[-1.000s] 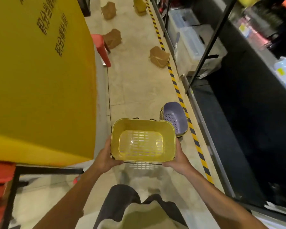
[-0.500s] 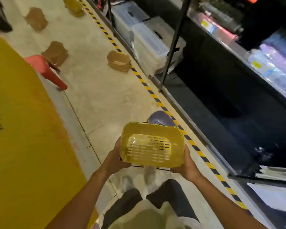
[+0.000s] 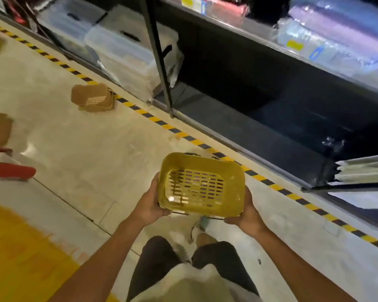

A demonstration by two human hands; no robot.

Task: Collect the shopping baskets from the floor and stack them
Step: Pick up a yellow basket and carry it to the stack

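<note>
A yellow shopping basket is held above the floor, gripped at each end by the left hand and right hand; a brown basket lies nearby.

Bare forearms, dark shorts, pale shirt, light shoes

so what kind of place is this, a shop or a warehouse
Most likely a shop aisle. Dark metal shelving holds wrapped, price-tagged goods, clear storage bins sit at floor level, yellow-black hazard tape edges the tiled floor, and both hands hold a yellow shopping basket while a brown basket lies on the floor.
</note>
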